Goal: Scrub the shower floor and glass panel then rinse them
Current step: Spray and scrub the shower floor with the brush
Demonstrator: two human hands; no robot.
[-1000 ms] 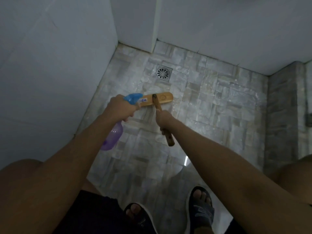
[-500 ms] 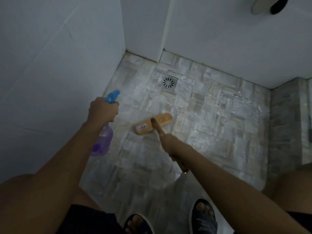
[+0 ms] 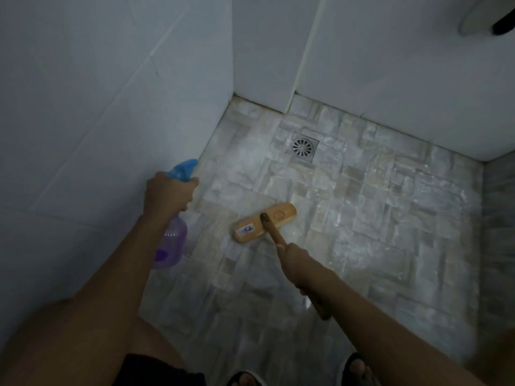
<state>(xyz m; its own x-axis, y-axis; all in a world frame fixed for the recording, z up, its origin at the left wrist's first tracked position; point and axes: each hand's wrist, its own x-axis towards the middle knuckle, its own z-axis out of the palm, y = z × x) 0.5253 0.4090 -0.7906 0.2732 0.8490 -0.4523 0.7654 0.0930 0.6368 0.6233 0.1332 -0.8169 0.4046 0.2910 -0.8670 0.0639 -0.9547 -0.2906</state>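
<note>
A wooden scrub brush [image 3: 264, 222] lies head-down on the wet stone-tile shower floor [image 3: 376, 218], a little in front of the drain. My right hand [image 3: 296, 264] grips its wooden handle just behind the head; the handle's end pokes out below my wrist. My left hand [image 3: 167, 192] holds a purple spray bottle [image 3: 170, 246] by its blue trigger head, up beside the left wall and left of the brush. No glass panel can be made out.
A round metal drain [image 3: 303, 147] sits in the floor near the back corner. White tiled walls [image 3: 97, 107] close in on the left and back. A raised stone step [image 3: 498, 232] runs along the right. My sandalled feet [image 3: 358, 370] stand at the bottom edge.
The brush has been pulled back from near the drain toward me. My left hand moved the spray bottle leftward, off the brush and toward the wall.
</note>
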